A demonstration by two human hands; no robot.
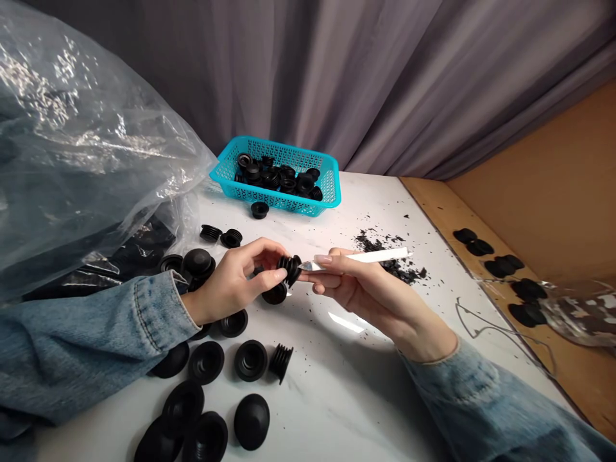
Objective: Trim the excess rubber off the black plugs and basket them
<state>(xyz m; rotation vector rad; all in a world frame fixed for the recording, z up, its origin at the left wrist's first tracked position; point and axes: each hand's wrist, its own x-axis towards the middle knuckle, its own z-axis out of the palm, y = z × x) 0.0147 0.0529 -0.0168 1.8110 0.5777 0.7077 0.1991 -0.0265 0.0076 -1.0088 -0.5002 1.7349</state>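
Observation:
Between the thumb and fingers of my left hand [245,279] is a black ribbed plug [289,268], held on its side above the table. My right hand [356,279] grips a white-handled craft knife [380,255] like a pen. Its pointed metal blade touches, or nearly touches, the plug's ribbed edge. Several more black plugs [251,360] lie on the white table around and below my left forearm, some with the hollow side up, some dome up. One plug [274,293] sits just beneath my left fingertips, partly hidden.
A turquoise basket [308,206] with several plugs stands at the back. Clear plastic sheeting [96,147] bulges at the left. Black shavings [409,274] are piled beyond my right hand. Plugs in a row [500,265] and a clear bag [577,308] are on the wooden ledge at right.

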